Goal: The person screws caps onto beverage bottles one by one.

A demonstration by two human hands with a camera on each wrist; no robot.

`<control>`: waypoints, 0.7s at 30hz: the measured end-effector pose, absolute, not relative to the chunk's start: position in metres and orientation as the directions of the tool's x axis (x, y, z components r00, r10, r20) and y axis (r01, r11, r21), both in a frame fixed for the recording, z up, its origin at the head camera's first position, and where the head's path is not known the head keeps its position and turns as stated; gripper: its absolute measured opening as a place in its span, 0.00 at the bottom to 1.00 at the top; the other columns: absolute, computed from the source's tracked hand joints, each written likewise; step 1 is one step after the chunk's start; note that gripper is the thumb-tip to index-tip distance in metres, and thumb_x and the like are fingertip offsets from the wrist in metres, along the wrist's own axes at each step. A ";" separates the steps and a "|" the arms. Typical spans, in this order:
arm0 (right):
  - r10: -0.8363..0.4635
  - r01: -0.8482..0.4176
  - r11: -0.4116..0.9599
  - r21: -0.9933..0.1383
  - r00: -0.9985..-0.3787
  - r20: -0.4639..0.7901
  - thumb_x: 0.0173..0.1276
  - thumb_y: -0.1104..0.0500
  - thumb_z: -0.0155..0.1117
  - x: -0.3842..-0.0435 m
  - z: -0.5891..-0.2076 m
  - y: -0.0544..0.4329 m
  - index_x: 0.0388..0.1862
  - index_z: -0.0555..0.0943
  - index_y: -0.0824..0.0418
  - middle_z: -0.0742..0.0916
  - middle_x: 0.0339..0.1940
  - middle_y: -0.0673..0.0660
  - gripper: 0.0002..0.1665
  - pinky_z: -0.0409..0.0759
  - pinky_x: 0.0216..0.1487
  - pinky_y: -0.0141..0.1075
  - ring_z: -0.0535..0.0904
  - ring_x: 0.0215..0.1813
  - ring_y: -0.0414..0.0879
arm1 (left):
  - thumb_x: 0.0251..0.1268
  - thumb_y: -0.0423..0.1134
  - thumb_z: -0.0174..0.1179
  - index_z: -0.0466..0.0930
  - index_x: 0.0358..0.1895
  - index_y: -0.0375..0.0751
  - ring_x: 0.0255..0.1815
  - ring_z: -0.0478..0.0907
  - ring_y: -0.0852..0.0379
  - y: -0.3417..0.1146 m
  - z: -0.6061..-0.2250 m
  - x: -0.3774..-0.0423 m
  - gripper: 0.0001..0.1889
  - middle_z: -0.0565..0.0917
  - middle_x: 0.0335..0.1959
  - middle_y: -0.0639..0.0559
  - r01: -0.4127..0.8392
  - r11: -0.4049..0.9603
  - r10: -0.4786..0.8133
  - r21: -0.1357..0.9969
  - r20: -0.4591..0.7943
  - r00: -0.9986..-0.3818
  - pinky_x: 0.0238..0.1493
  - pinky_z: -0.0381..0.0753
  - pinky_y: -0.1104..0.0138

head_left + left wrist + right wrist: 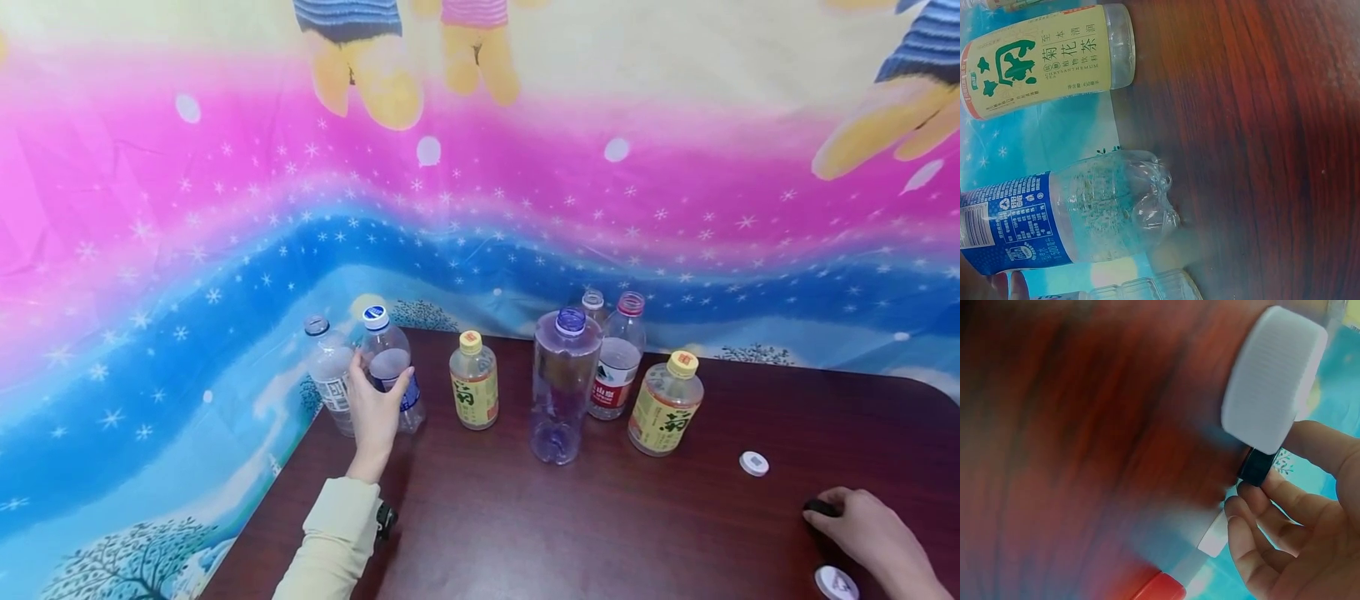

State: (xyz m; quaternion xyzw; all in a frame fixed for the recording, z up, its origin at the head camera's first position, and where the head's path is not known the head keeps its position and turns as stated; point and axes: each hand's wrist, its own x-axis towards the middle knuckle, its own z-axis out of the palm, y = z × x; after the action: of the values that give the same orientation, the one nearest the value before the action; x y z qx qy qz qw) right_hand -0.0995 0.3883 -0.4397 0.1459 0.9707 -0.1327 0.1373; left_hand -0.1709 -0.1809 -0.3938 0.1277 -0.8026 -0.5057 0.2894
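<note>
- Blue-labelled plastic bottle, capped in white and blue, stands upright left of centre in the head view, near the counter's left edge.
- Left hand grasps this bottle around its label, thumb on one side and fingers on the other.
- Right hand, at the lower right of the head view, pinches a small black cap between thumb and fingers.
- Two white caps lie near that hand: one up and to its left, one at the frame's bottom edge, just below it.
- A red cap is partly cut off at the bottom of the right wrist view.
- Just left of the grasped bottle, an uncapped clear bottle stands partly behind the left hand.
- A yellow-capped chrysanthemum tea bottle stands at the middle of the head view; a similar yellow-labelled bottle is right of centre.
- Between these two stand a large uncapped purplish bottle and, behind it, an uncapped red-labelled bottle and another clear bottle, mostly hidden.
- A printed backdrop fills the upper frame.
</note>
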 end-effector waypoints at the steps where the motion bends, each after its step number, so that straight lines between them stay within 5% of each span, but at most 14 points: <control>1: 0.249 0.322 0.921 -0.219 -0.919 -0.306 0.58 0.59 0.67 -0.100 -0.440 0.389 0.44 0.74 0.82 0.81 0.35 0.75 0.26 0.75 0.40 0.53 0.79 0.37 0.65 | 0.57 0.47 0.67 0.52 0.72 0.35 0.71 0.62 0.42 -0.181 -0.394 -0.171 0.45 0.67 0.67 0.36 0.088 0.456 -0.497 0.885 0.336 -0.800 0.71 0.62 0.50; 21: 0.307 0.380 0.895 -0.235 -0.905 -0.294 0.60 0.57 0.65 -0.099 -0.438 0.386 0.44 0.73 0.83 0.80 0.37 0.77 0.28 0.75 0.41 0.54 0.78 0.37 0.65 | 0.56 0.48 0.68 0.53 0.73 0.41 0.68 0.67 0.42 -0.184 -0.393 -0.166 0.45 0.67 0.68 0.39 0.097 0.418 -0.509 0.903 0.321 -0.798 0.67 0.68 0.50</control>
State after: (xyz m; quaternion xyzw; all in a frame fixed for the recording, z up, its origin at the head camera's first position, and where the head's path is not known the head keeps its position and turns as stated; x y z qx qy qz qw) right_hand -0.0992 0.3859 -0.4385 0.1778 0.9652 -0.1447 0.1259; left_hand -0.1662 -0.1837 -0.3935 0.1305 -0.7908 -0.5234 0.2894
